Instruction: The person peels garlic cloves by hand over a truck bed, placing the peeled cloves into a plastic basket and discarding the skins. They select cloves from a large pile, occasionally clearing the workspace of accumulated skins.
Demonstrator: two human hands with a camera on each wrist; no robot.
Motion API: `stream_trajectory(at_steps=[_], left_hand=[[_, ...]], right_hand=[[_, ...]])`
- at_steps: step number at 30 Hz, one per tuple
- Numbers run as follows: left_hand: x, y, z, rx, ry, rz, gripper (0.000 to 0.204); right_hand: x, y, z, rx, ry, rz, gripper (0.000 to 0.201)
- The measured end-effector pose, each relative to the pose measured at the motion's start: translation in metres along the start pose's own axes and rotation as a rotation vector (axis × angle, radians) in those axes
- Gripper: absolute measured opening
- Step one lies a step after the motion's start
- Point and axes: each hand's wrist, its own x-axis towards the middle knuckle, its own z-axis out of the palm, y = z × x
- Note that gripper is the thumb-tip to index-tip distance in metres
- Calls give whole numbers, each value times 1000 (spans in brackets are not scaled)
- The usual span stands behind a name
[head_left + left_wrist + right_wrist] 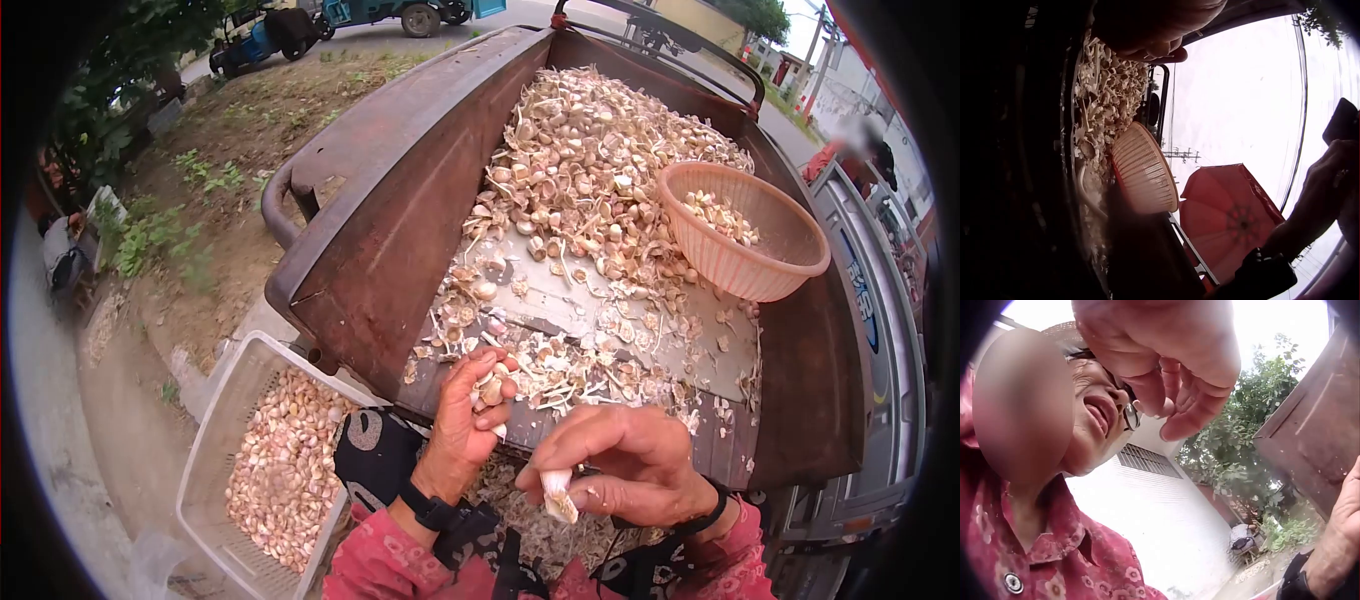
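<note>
My left hand (462, 415) is held over the near edge of the cart bed, its fingers curled round several garlic cloves (490, 388). Between thumb and fingertips, my right hand (635, 460) pinches a whitish piece of garlic (557, 490) with a ragged, tan lower end. The two hands are side by side and apart. Beyond them, loose skins and stalks (590, 370) litter the cart bed. A large heap of garlic (590, 160) fills its far part. In the right wrist view, the right hand (1166, 356) blocks most of what its fingertips hold.
A pink plastic basket (740, 270) with some cloves inside leans on the heap's right side. At the lower left stands a white crate (215, 420) of cloves. Rusty metal walls (390, 250) enclose the cart bed. A red umbrella (1222, 212) is overhead.
</note>
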Motion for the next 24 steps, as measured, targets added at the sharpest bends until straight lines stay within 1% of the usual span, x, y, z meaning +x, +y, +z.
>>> stream_trajectory(at_steps=[1, 2, 3, 4, 5, 8, 9, 12, 13, 15, 16, 18, 19, 20, 21, 22, 23, 24], left_hand=[[-1, 1, 1, 5, -39, -21, 12], [-3, 2, 2, 9, -76, -43, 13], [-2, 0, 0, 10, -81, -50, 14], [0, -2, -1, 17, -73, -35, 14], [2, -5, -1, 4, -83, -60, 14], [1, -5, -2, 29, -114, -52, 16], [3, -4, -4, 57, -127, -48, 17], [6, -7, -10, 74, -174, -33, 20], [7, -5, -14, 67, -154, 3, 20], [9, -7, -18, 57, -176, -17, 20], [9, -7, -20, 48, -175, -9, 20], [5, -5, -20, 51, -192, 4, 19], [3, -4, -19, 54, -191, -7, 18], [-6, -11, -19, 37, -178, -11, 18], [-9, -5, -14, 35, -210, -8, 17], [-14, -1, -10, 27, -231, -10, 17], [-22, 0, -10, 24, -265, -17, 19], [-37, 3, -6, 19, -255, -10, 19]], right_hand=[[-1, -15, 13, -81, -94, -225, 22], [-7, -26, 38, 25, -10, -295, 21], [-14, -25, 44, 73, -90, -457, 17], [-17, -28, 46, 86, -100, -464, 17], [-15, -33, 48, 58, -151, -493, 19], [6, -44, 60, 63, -379, -644, 25], [12, -43, 65, 144, -415, -609, 28], [34, -35, 80, 303, -632, -631, 27], [40, -37, 81, 331, -664, -631, 27], [49, -47, 78, 308, -888, -481, 28], [47, -43, 83, 311, -897, -473, 28], [40, -33, 96, 385, -727, -642, 25], [36, -42, 95, 383, -730, -640, 25], [28, -60, 93, 294, -647, -525, 22], [28, -71, 94, 189, -574, -443, 20], [27, -68, 92, 192, -578, -448, 20], [25, -60, 88, 24, -492, -450, 22], [23, -48, 82, -140, -408, -449, 26]])
